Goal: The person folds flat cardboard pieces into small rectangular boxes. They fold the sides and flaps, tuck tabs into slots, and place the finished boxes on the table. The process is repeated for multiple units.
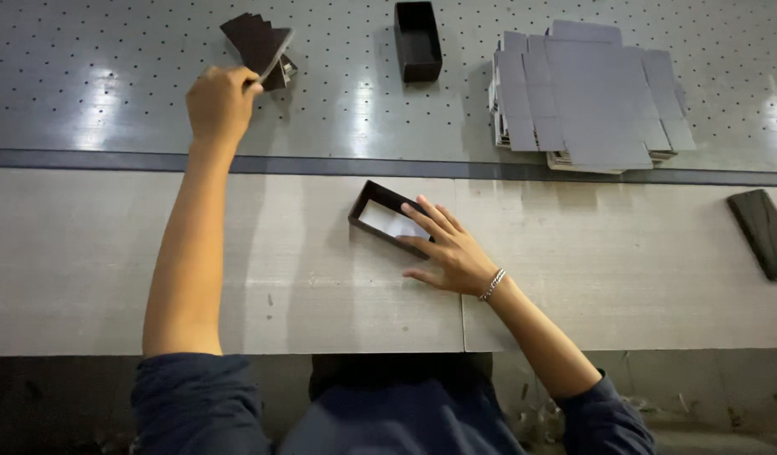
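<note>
My left hand reaches far forward over the perforated metal surface and grips a dark flat card piece at the top of a small pile of the same pieces. My right hand rests with fingers spread on the near end of a shallow dark open box with a pale inside, which lies on the pale wooden bench in front of me.
A second dark open box stands upright at the back centre. A stack of flat grey cut-out box blanks lies at the back right. A dark oblong pad sits at the right edge of the bench.
</note>
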